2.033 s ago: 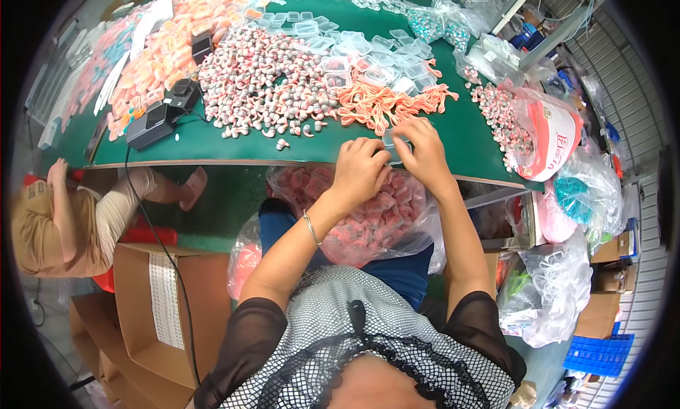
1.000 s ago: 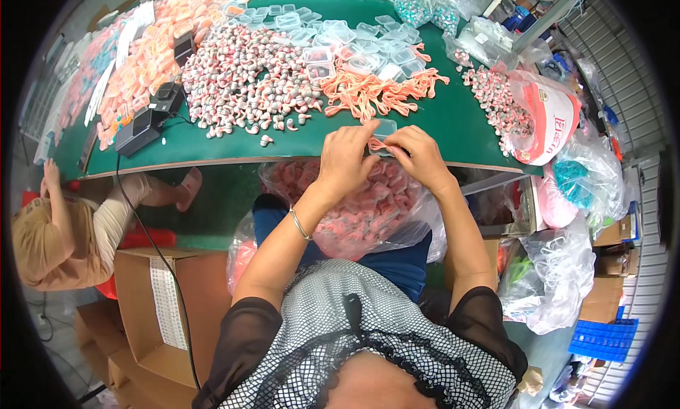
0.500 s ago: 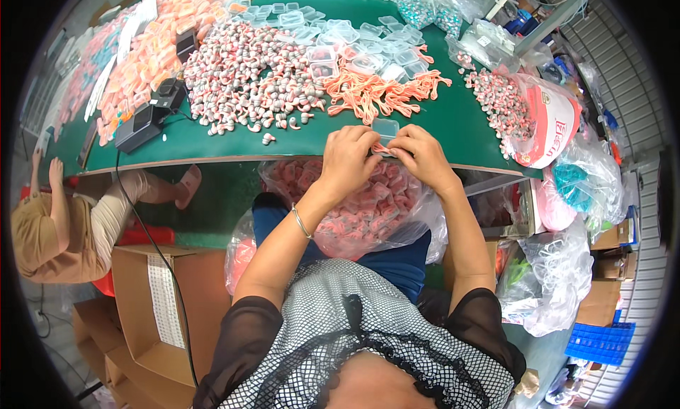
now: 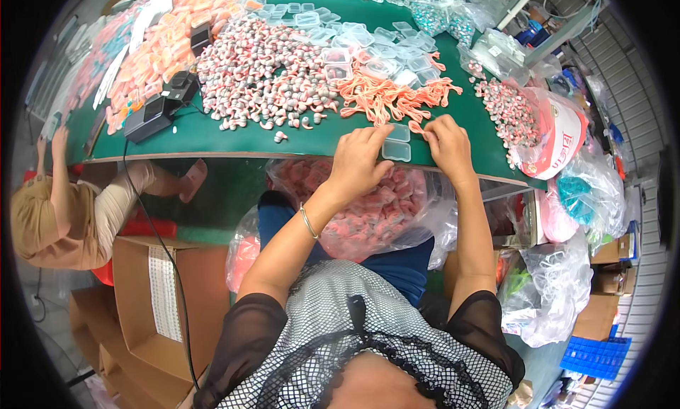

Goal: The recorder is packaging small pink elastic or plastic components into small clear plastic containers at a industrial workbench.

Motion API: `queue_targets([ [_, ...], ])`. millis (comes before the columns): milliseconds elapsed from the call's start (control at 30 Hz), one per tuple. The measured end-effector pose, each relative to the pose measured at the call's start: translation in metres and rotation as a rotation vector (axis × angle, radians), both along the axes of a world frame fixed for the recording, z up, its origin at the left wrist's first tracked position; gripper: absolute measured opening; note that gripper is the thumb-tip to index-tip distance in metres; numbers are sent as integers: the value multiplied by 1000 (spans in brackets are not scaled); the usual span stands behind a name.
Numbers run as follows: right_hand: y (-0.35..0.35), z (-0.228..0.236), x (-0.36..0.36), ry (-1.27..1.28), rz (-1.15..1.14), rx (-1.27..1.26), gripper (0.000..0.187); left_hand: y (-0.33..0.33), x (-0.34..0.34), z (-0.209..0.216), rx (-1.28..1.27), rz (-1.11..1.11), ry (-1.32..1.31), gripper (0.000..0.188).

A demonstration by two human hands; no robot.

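Note:
A small clear plastic box (image 4: 396, 151) lies opened out near the table's front edge. My left hand (image 4: 356, 157) steadies it, with the fingertips on its upper left edge and the thumb spread lower down. Beside the box, my right hand (image 4: 449, 145) pinches the end of an orange cord loop (image 4: 416, 127) between thumb and fingers. Just beyond is a tangled heap of orange cords (image 4: 386, 97). Farther back lie many clear boxes (image 4: 354, 33), and to the left a large heap of small pink and grey curled pieces (image 4: 262, 76).
Black devices (image 4: 149, 118) with a cable stand at the left on the green table (image 4: 241, 145). A printed bag (image 4: 556, 136) spills more small pieces at the right. Below the edge, a clear bag of pink packets (image 4: 375, 211) rests at my lap. Another person (image 4: 60, 218) sits far left.
My hands have moved apart, the right one going right. The orange piece between them has left the left hand. More of the opened box now shows. The view has shifted slightly.

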State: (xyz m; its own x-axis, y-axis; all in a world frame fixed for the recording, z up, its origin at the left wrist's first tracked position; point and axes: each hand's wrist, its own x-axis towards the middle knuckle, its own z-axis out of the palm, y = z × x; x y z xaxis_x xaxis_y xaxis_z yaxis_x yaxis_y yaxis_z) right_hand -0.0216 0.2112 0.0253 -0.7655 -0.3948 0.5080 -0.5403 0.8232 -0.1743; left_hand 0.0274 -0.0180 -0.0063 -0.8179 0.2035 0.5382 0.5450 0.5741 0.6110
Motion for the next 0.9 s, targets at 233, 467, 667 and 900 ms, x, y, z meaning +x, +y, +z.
queue_targets([
  [233, 6, -14, 5, -82, -78, -278, 10, -76, -12, 6, -183, 482, 130, 27],
  [467, 41, -22, 12, 8, -91, -299, 6, -92, -35, 3, -498, 524, 219, 13],
  [667, 104, -31, 3, 99, -340, -374, 7, -77, -25, -1, -254, 349, 282, 11],
  [900, 175, -34, -38, 257, -711, 7, 15, -70, -24, -10, -203, 279, 302, 14],
])
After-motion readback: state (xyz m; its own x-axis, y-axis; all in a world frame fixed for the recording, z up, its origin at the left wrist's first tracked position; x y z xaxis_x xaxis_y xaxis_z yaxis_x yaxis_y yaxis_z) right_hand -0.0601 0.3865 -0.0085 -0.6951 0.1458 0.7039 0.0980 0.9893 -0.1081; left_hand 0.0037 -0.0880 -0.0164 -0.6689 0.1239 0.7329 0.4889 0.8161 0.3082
